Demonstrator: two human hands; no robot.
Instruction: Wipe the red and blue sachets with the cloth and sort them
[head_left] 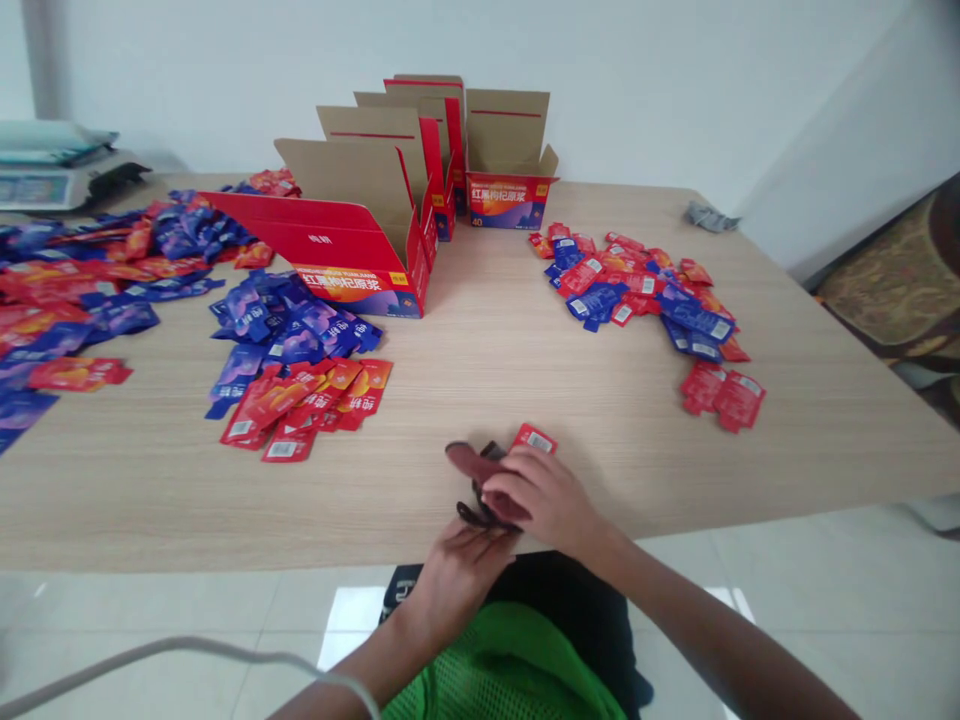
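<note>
Near the table's front edge my left hand [466,572] and my right hand [553,498] meet around a small bunch of sachets. A dark red sachet [475,464] sticks out of the bunch on the left, with my right fingers curled over it. Dark curved edges of more sachets show above my left fingers; the left thumb is hidden. A red sachet [535,438] with a white barcode label shows just beyond my right knuckles; I cannot tell whether that hand touches it.
Red sachets [307,405] and blue sachets [292,320] lie to the left, with a larger mixed heap [112,265] beyond. More sachets [637,280] are scattered right. Open cartons [360,285] stand at the back. A scale [56,185] sits far left, a grey cloth [711,217] far right.
</note>
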